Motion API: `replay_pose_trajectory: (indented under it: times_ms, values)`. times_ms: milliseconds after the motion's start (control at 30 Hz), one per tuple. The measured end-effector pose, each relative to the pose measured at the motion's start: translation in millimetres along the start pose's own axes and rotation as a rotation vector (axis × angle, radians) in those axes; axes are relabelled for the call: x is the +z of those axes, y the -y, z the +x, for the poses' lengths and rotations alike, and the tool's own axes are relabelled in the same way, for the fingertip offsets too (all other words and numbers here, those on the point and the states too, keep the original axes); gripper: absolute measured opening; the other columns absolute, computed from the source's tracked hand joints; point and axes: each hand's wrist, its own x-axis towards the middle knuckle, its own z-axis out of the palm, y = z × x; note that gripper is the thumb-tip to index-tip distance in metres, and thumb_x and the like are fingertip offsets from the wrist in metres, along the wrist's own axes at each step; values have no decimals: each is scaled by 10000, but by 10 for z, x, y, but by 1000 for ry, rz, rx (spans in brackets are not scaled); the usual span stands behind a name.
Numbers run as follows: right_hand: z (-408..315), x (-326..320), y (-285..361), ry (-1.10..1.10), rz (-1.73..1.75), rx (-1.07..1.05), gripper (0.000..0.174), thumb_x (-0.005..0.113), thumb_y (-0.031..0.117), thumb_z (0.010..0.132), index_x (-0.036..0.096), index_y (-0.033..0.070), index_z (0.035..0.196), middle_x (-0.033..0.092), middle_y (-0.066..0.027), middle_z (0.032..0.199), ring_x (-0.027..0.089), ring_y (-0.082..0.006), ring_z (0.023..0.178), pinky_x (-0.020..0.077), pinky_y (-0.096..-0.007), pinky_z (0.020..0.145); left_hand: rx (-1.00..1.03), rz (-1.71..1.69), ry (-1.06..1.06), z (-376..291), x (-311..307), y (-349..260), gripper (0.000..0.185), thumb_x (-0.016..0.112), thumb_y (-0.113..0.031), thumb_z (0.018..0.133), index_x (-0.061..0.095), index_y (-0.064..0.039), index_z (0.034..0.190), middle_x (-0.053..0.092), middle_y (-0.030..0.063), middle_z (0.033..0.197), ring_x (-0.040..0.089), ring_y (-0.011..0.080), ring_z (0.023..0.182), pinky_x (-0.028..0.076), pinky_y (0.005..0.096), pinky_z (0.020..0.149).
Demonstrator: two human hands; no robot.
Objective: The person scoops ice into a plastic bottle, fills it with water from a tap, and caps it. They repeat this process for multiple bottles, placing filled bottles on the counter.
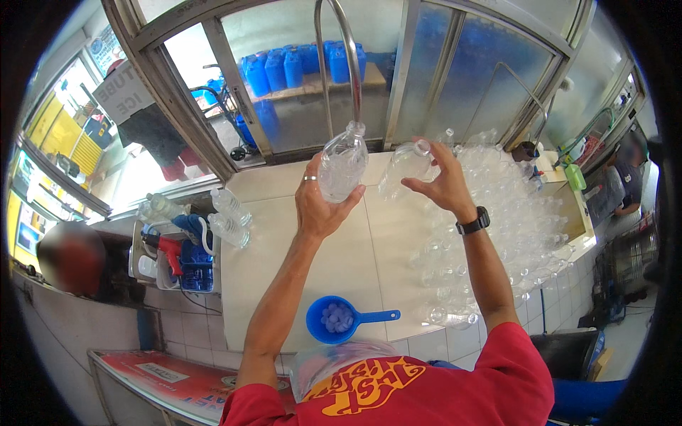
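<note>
My left hand (325, 205) grips a clear plastic bottle (342, 165) around its body. The bottle's neck is right at the end of a curved metal spout (351, 58), and clear liquid shows inside. To the right, my right hand (439, 181) is curled around a second clear plastic bottle (397, 169), fingers behind its neck and thumb in front. That bottle leans to the right; its contents are hard to make out. Both hands are above a cream tiled counter (298, 266). A blue dipper (333, 333) with whitish round pieces inside sits near my body.
Many clear bottles (490, 213) crowd the counter's right side. Filled-looking bottles (229, 223) stand at left by a caddy (216, 266) holding a red tool (169, 253). Blue jugs (293, 66) line a shelf behind glass. A person (628, 181) is at far right.
</note>
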Motion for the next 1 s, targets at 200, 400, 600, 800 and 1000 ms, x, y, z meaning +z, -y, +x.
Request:
replay_pose_trajectory:
  times_ms: [200,400,600,800,1000]
  values:
    - [164,-191,320,-21,25,-94,791,928,251,745,570,124,1439,653,-148,1320,641,-338,1190,541,-424,976,-4,-59,6,26,-16,-42,906,924,-364,746,465,-7,1441,698,221,1227,710,376,1106,569,463,951]
    - [365,-318,539,68,-167,-119,804,902,249,782,528,160,1489,640,-173,1374,657,-369,1192,546,-457,985,-14,-58,11,90,11,-109,913,913,-387,762,451,19,1438,701,229,1205,712,365,1109,569,456,951]
    - [471,-310,606,137,-253,-137,845,904,255,780,491,153,1510,633,-191,1391,645,-389,1217,537,-455,1016,9,-91,-12,134,2,-170,903,906,-405,769,455,23,1424,713,225,1185,726,362,1085,571,450,952]
    - [455,-250,600,112,-175,-142,876,919,278,758,479,66,1484,627,-203,1405,627,-389,1256,524,-447,1037,5,-98,-25,154,-3,-188,904,902,-412,768,460,31,1421,730,214,1144,741,347,1051,578,443,942]
    - [426,-299,627,182,-110,-87,814,914,276,762,518,75,1444,635,-198,1400,627,-393,1256,522,-451,1037,-30,-128,-15,171,3,-186,905,914,-395,756,471,37,1416,730,207,1149,741,340,1051,578,431,938]
